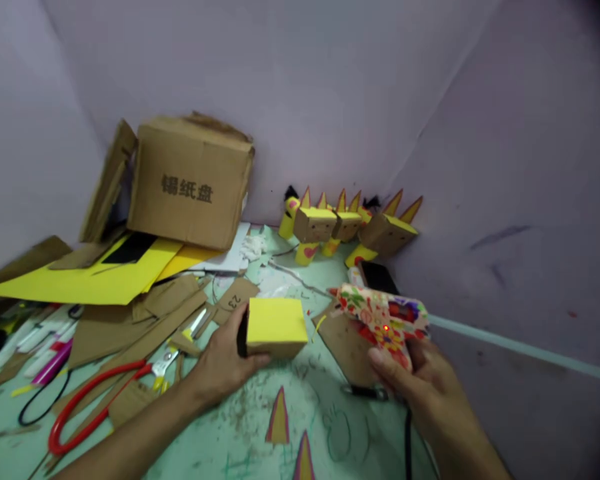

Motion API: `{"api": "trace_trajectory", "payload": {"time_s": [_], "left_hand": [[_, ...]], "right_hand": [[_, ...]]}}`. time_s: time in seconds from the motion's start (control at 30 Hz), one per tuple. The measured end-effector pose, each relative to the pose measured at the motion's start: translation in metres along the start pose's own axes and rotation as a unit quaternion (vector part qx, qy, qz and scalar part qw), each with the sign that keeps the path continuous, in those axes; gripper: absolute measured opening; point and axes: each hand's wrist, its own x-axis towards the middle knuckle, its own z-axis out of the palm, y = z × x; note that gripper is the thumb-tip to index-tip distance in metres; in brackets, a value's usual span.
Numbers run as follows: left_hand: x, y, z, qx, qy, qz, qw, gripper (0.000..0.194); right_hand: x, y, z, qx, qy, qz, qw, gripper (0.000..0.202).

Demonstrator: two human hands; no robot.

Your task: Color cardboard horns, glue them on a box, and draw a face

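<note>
My left hand [230,357] grips a small cardboard box [277,323] with a yellow top, its thumb along the front side and its fingers at the left end. In my right hand [425,377] is a flower-patterned glue gun [380,313], held by its handle, with a red light lit and the nozzle pointing left. A cardboard piece [347,347] lies beneath the gun. Two paper spikes, brown with pink edges, rest on the table below the box: one whole spike [279,420] and another [305,460] cut off by the frame's bottom edge.
Finished cardboard animals [315,225] with yellow legs and spikes stand against the back wall, near a dark phone [377,277]. Red-handled scissors [95,400], cardboard scraps, yellow sheets [90,277] and markers cover the left side. A large carton [190,183] sits behind them.
</note>
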Motion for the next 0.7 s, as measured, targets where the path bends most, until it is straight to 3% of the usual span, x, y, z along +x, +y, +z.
{"api": "trace_trajectory", "payload": {"time_s": [0.33,0.5,0.7], "left_hand": [[-0.0041,0.0023,0.0052,-0.037,-0.039,0.040,0.998,0.073],[-0.0044,0.0036,0.0075,-0.052,-0.046,0.016,0.997,0.071],[-0.0052,0.0091,0.0052,-0.061,-0.056,0.000,0.997,0.073]], "right_hand": [[-0.0015,-0.0023,0.0020,-0.049,-0.022,-0.008,0.999,0.039],[0.0003,0.0014,0.0015,-0.094,-0.068,0.009,0.993,0.042],[-0.0012,-0.0021,-0.0003,-0.079,-0.079,0.007,0.994,0.043]]}}
